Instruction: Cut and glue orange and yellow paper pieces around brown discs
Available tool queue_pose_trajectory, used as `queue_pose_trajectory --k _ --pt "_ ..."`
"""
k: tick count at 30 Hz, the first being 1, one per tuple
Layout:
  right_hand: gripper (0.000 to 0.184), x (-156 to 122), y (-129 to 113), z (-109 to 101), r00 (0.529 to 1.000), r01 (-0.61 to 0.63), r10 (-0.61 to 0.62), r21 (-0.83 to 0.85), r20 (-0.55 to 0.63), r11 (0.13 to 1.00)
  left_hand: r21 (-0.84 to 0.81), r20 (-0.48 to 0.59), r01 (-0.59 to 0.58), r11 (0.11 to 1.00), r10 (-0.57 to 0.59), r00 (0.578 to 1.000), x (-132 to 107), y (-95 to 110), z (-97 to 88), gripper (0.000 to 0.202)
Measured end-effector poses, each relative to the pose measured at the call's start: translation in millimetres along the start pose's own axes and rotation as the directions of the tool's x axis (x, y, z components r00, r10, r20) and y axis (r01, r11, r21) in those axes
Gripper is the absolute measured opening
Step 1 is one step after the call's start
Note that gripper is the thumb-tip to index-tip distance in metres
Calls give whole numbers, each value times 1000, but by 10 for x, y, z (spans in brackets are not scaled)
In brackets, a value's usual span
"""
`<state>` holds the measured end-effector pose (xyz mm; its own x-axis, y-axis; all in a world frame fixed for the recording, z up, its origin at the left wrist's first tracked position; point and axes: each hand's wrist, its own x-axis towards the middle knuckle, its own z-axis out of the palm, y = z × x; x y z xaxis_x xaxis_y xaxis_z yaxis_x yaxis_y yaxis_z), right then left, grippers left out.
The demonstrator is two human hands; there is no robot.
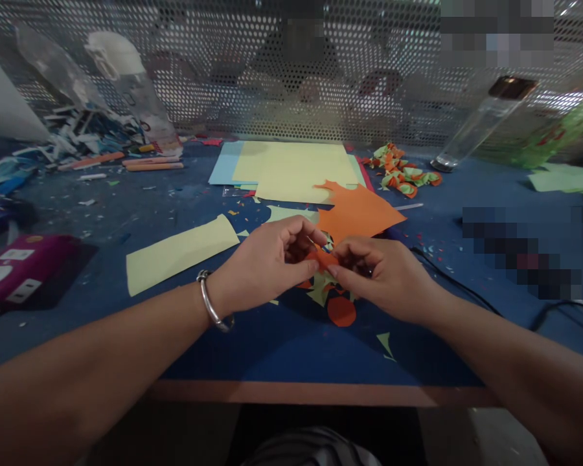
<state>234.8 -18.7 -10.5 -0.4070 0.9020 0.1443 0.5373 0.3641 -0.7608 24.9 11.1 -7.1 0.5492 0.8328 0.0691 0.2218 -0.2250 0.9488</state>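
Between my two hands is a small orange piece of paper (323, 259), pinched at its edges. My left hand (276, 255), with a silver bangle at the wrist, grips its left side between thumb and fingers. On the right side, the thumb and fingers of my right hand (386, 275) are closed on the same piece. An orange paper disc (341, 311) lies on the table just below. Green paper scraps (319, 294) are under my fingers, partly hidden. A large orange sheet with a cut, jagged edge (357, 210) lies just beyond my hands.
Yellow sheets (301, 165) are stacked at the back. A pale strip (182, 252) lies left. Crumpled orange and green paper pieces (403, 171) are heaped back right. A clear bottle (483, 126), a white-capped bottle (136, 90) and a purple box (24, 268) stand around. A black cable (459, 281) runs right.
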Motion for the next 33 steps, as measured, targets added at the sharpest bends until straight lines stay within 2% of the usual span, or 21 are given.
queue_pose_trajectory --k 8,15,19,22,26,30,33 --pt "10 2 -18 7 1000 31 -31 -48 3 998 -55 32 4 998 -2 999 -8 9 51 20" --pt "11 -10 -8 32 999 35 -37 -59 -32 998 -120 114 105 987 -91 989 -6 20 1 19" --pt "7 -2 37 4 998 20 -23 -52 -66 998 -142 88 176 974 -164 982 0 17 -32 20" --pt "6 1 46 -29 985 19 -41 -131 -165 991 -290 17 223 931 -228 973 21 -7 -35 15" --pt "8 -29 17 -37 952 119 -195 -303 -234 946 -500 -50 241 832 -305 951 44 -14 -9 17" --pt "4 -74 13 -8 909 256 -362 -406 -208 877 -561 -46 257 787 -339 940 55 17 27 20" --pt "14 -80 30 10 873 337 -462 -489 -158 804 -601 -31 281 749 -372 928 59 35 46 17"
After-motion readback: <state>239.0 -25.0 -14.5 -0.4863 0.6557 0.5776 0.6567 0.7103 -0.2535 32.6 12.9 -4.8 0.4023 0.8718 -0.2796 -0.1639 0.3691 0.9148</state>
